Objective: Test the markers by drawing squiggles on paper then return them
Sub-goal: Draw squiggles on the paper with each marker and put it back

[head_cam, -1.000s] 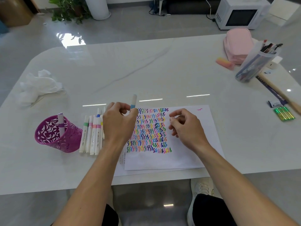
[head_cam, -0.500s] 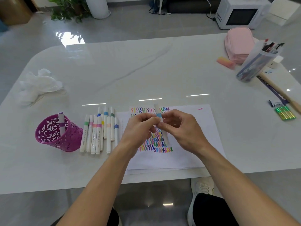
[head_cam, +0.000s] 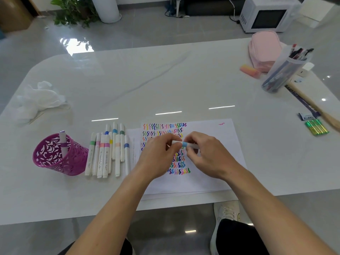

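Note:
A white marker with a light-blue band (head_cam: 185, 144) lies level above the paper (head_cam: 211, 137), held at both ends. My left hand (head_cam: 158, 157) pinches its left end and my right hand (head_cam: 206, 155) grips its right end. The paper carries rows of coloured squiggles (head_cam: 165, 128), partly hidden under my hands. Several white markers (head_cam: 106, 153) lie in a row left of the paper. A purple cut-out cup (head_cam: 55, 159) at the left holds one marker with a purple band (head_cam: 63, 142).
Crumpled white tissue (head_cam: 38, 100) lies at the far left. At the far right stand a clear pen holder (head_cam: 285, 70), a pink pouch (head_cam: 265, 48), an orange eraser (head_cam: 250, 70), a wooden stick (head_cam: 312, 105) and green batteries (head_cam: 316, 127).
My left hand lifted the blue-banded marker from beside the row and carried it right over the paper. My right hand took its other end, and the marker turned from upright to level.

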Motion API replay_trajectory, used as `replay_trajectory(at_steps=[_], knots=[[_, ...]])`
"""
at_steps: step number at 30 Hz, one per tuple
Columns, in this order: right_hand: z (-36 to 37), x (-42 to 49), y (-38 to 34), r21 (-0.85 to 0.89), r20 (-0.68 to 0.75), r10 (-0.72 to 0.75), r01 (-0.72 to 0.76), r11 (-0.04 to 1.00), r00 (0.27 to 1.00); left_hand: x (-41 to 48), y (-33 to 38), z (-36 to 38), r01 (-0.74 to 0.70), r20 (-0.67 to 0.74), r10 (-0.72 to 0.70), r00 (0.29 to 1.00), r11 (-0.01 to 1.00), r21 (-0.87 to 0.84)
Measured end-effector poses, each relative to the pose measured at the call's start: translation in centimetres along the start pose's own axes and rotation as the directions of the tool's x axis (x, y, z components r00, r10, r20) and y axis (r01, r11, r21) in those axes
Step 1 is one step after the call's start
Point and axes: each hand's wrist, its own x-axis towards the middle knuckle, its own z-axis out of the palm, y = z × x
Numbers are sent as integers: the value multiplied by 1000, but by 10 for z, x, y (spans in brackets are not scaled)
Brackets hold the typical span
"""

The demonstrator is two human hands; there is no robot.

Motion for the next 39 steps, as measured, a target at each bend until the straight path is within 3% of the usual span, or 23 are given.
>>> replay_trajectory(at_steps=[6,10,14,25,39], knots=[[-9,-3,4,-26,-8,-32,31,999,999,4,5,2,-31,106,24,994,998,61],[-12,-6,5,-89,-80,-57,50,995,995,5,7,6,-45,105,48,993,999,-21],[-11,-10,5,-120,-64,-40,32,992,997,4,9,9,-36,112,43,993,997,-69],[-15,-16,15,-157,-51,-27,18,987,998,17,28,12,-81,122,77,990,996,35],[-14,-18,9,-176,-168,-108,77,981,980,9,35,7,48,66,-36,997,982,-183]])
